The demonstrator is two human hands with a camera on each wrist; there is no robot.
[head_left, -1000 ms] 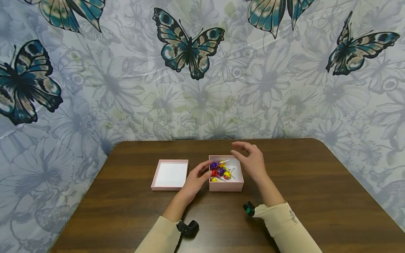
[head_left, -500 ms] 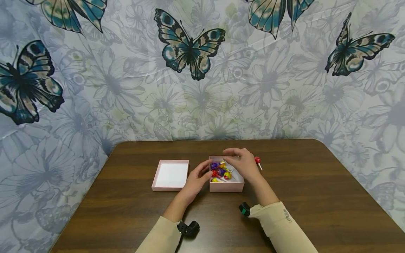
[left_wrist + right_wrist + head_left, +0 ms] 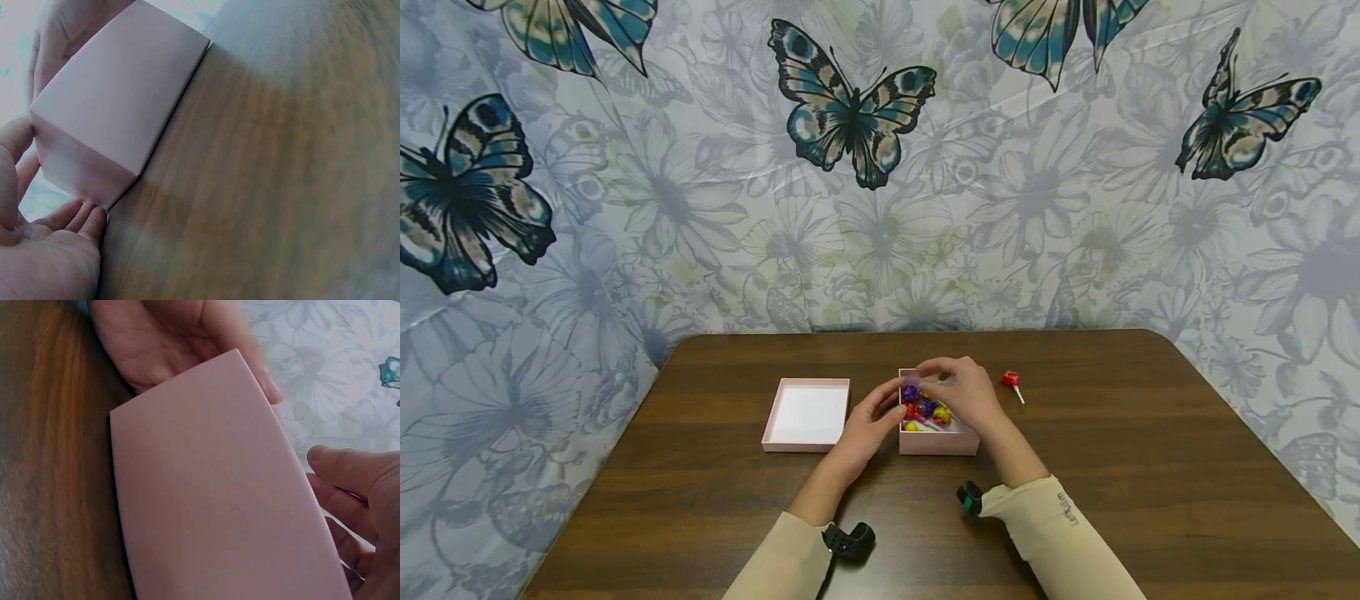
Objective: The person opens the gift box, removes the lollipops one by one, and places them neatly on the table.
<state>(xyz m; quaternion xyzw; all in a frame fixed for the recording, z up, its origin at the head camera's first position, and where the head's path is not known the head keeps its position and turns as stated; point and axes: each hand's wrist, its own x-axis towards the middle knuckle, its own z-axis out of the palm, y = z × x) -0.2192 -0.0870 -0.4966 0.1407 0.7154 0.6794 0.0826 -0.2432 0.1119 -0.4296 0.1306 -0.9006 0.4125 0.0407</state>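
An open pink box (image 3: pixel 938 443) with several wrapped lollipops (image 3: pixel 925 408) in purple, red and yellow stands on the table. At its left wall is my left hand (image 3: pixel 867 421); the left wrist view shows its thumb at the rim and its fingertips against the outer side (image 3: pixel 84 169). My right hand (image 3: pixel 968 392) hovers over the box's right part, thumb and fingers apart, and hides some of the inside. I see nothing between its fingers (image 3: pixel 344 465) in the right wrist view. A single red lollipop (image 3: pixel 1011 379) lies on the table to the right of the box.
The pink-edged lid (image 3: pixel 806 415), white inside, lies upturned left of the box. The brown wooden table (image 3: pixel 1120 450) ends at a cloth (image 3: pixel 1037 250) printed with butterflies and flowers. Dark bands (image 3: pixel 850 543) circle both wrists over beige sleeves.
My right hand has moved left, from beside the box to over it. The red lollipop right of the box has come into view. My left hand keeps its place at the box.
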